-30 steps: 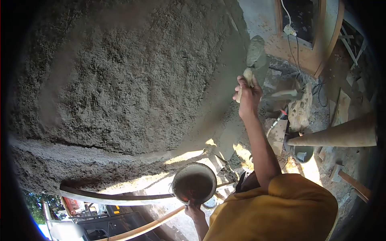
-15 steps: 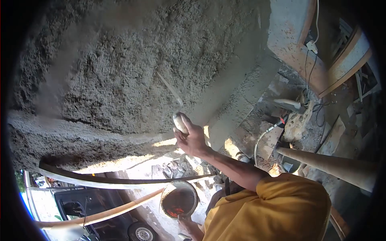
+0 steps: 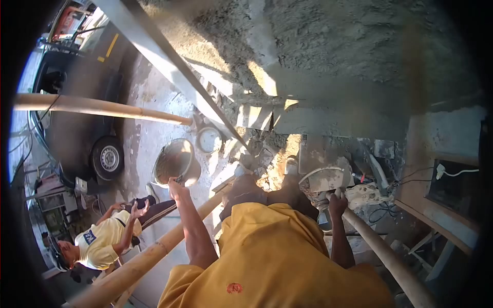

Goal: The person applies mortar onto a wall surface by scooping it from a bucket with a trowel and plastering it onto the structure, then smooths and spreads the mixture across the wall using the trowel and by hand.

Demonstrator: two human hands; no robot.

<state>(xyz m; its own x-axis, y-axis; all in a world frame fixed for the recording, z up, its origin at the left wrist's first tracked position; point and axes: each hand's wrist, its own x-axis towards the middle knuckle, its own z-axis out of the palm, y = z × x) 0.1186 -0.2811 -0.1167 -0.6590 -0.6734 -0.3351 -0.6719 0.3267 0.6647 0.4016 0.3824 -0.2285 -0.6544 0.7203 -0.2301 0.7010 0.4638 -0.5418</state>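
My left hand [image 3: 177,190] is closed on the near rim of a round bucket [image 3: 191,169] with dark, wet-looking material in it. The bucket hangs tilted, out to the left of my legs. On the other side, my right hand [image 3: 337,201] is closed close to the upper end of a bamboo pole [image 3: 377,237]. A greyish shape shows by its fingers, but I cannot make out what they grip. In front of me stands a wall with rough and smoothed grey mortar [image 3: 328,115].
A pale straight beam [image 3: 177,66] slants across the upper left. Another bucket [image 3: 209,139] stands on the ground. Bamboo poles [image 3: 149,256] cross at left. A person [image 3: 110,231] in a pale shirt is near a dark vehicle [image 3: 77,123]. Rubble and cables [image 3: 382,210] lie right.
The view has swung down and to the left. My right hand, which held a trowel up at the wall, is now low by the bamboo pole. The left hand still holds the bucket.
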